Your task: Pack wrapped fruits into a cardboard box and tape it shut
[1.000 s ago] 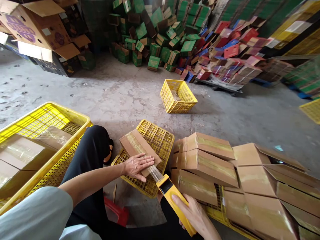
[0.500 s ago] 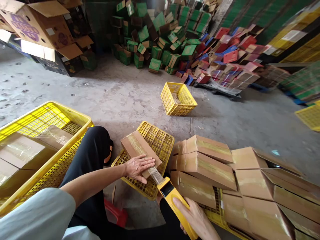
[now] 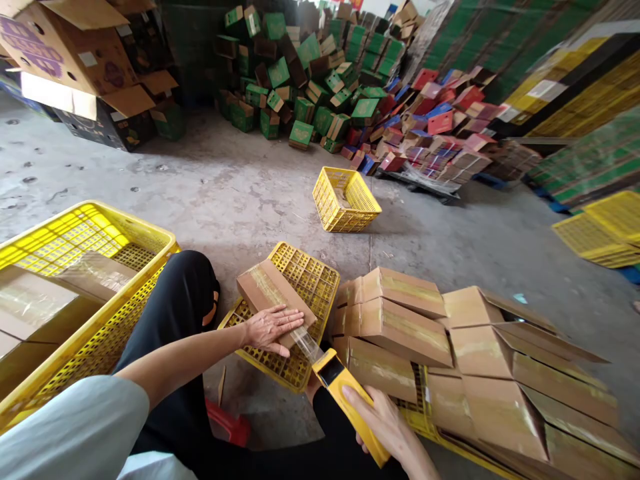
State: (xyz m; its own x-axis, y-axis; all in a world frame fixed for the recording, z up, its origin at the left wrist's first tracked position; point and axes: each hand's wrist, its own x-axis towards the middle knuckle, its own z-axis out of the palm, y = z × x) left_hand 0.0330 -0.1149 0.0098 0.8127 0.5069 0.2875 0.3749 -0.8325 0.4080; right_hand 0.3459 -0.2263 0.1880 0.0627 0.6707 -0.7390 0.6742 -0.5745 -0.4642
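Grey concrete floor (image 3: 250, 200) bears a yellow plastic crate (image 3: 316, 280); my left fingers (image 3: 287, 325) lie spread on a brown cardboard box (image 3: 260, 283), right fingers (image 3: 356, 400) clamp a yellow tape dispenser (image 3: 338, 388).

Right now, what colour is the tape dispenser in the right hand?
The tape dispenser is yellow and black, best seen in the head view.

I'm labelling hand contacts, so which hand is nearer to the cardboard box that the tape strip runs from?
Left. The left hand lies flat on the cardboard box; the right hand is off its near end, gripping the yellow tape dispenser.
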